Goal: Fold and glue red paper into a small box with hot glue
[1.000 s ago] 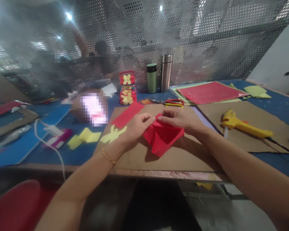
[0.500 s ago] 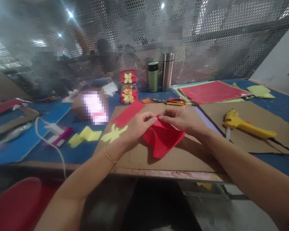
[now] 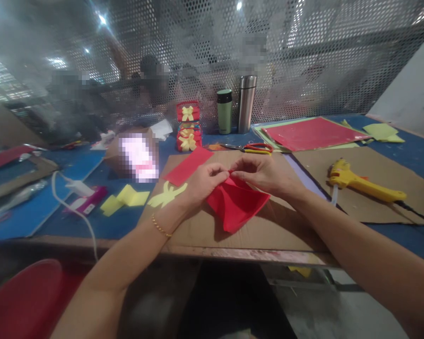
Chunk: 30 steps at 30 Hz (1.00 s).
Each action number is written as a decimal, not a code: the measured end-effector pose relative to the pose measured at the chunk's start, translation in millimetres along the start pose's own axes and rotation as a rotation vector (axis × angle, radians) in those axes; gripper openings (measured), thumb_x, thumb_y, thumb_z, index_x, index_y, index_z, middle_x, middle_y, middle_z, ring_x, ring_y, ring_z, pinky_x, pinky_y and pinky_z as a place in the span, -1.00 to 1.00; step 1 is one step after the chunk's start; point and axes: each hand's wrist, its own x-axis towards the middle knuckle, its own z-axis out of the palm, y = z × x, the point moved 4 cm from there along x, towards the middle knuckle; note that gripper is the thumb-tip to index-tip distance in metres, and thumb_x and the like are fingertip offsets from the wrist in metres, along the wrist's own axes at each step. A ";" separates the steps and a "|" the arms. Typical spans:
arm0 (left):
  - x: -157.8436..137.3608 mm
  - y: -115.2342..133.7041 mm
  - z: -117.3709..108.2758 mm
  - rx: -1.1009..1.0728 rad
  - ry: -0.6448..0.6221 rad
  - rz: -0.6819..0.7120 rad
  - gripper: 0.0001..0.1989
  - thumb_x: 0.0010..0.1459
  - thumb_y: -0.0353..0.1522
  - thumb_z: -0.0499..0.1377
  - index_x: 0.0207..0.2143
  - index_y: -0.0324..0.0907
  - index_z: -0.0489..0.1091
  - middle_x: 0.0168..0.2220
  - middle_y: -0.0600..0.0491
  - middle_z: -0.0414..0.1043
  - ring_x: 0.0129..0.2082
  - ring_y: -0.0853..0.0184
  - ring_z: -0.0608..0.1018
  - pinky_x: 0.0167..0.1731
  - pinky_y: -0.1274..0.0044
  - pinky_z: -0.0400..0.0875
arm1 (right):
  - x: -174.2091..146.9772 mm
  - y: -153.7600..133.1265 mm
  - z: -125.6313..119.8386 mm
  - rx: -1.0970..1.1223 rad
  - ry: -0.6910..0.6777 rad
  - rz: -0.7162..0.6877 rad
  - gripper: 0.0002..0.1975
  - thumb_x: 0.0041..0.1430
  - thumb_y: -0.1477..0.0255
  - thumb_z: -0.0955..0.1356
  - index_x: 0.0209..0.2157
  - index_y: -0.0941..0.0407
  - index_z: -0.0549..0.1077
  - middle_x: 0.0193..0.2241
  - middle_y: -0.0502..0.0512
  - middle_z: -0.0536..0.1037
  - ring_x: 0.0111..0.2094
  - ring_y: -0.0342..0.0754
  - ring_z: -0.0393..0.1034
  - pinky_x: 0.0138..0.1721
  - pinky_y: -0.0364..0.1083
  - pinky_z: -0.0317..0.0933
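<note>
Between my hands is a folded piece of red felt [image 3: 238,205], pinched along its top edge and hanging over the brown cardboard [image 3: 198,233]. My left hand [image 3: 207,181] grips that edge from the left with thumb and fingers. From the other side my right hand [image 3: 263,174] pinches it close by, the fingertips of both hands nearly touching. A red felt strip [image 3: 188,165] lies flat just beyond my left hand. Beside my left wrist rests a pale yellow bow-shaped cutout [image 3: 167,195]. The exact fold under my fingertips is hidden.
A yellow glue gun [image 3: 367,183] lies on cardboard at the right, its cord trailing off. Red-handled scissors [image 3: 257,149] sit behind my hands, near a green cup [image 3: 224,112] and a steel flask [image 3: 246,104]. Leftward are yellow pieces [image 3: 127,197] and a power strip [image 3: 86,201].
The red felt's lower part has swung slightly left and looks flatter. My right fingertips have shifted a little left, closer to my left ones.
</note>
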 end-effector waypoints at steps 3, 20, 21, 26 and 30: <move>0.1 0.6 -0.6 0.017 0.010 0.006 -0.81 0.09 -0.24 0.23 -0.45 -0.18 0.42 -0.46 0.13 0.36 -0.44 0.40 0.36 -0.43 0.55 0.20 | -1.1 -0.5 0.6 -0.039 -0.009 -0.026 -0.82 0.00 0.27 0.44 -0.42 0.09 0.55 -0.45 0.06 0.60 -0.42 -0.08 0.41 -0.36 -0.08 0.27; -2.8 4.2 -0.8 -0.097 -0.016 -0.012 -0.82 0.12 -0.25 0.24 -0.41 -0.20 0.42 -0.43 0.13 0.38 -0.42 0.43 0.39 -0.43 0.59 0.23 | -5.9 -13.5 -2.5 -0.193 0.005 -0.167 -0.80 0.14 0.27 0.39 -0.44 0.07 0.60 -0.41 0.10 0.65 -0.37 -0.03 0.45 -0.28 -0.05 0.32; -3.1 4.7 -0.5 -0.104 -0.016 -0.013 -0.80 0.14 -0.23 0.24 -0.41 -0.20 0.42 -0.43 0.13 0.36 -0.43 0.43 0.39 -0.43 0.59 0.22 | -5.8 -14.1 -3.0 -0.195 0.006 -0.168 -0.80 0.14 0.28 0.39 -0.45 0.06 0.60 -0.41 0.11 0.65 -0.37 -0.03 0.45 -0.27 -0.04 0.33; -4.3 7.4 1.7 -0.119 -0.040 -0.009 -0.65 0.21 -0.11 0.24 -0.45 -0.19 0.36 -0.48 0.15 0.27 -0.48 0.46 0.31 -0.47 0.58 0.16 | -4.9 -14.1 -3.7 -0.205 -0.001 -0.173 -0.82 0.12 0.32 0.38 -0.46 0.06 0.60 -0.42 0.10 0.65 -0.38 -0.03 0.45 -0.28 -0.05 0.32; -3.8 8.4 0.5 -0.067 -0.036 0.034 -0.66 0.21 -0.16 0.24 -0.49 -0.19 0.31 -0.49 0.16 0.22 -0.47 0.46 0.27 -0.47 0.57 0.13 | -4.6 -12.0 -1.0 -0.189 -0.023 -0.194 -0.83 0.12 0.36 0.37 -0.45 0.07 0.61 -0.44 0.09 0.65 -0.39 -0.03 0.46 -0.29 -0.05 0.31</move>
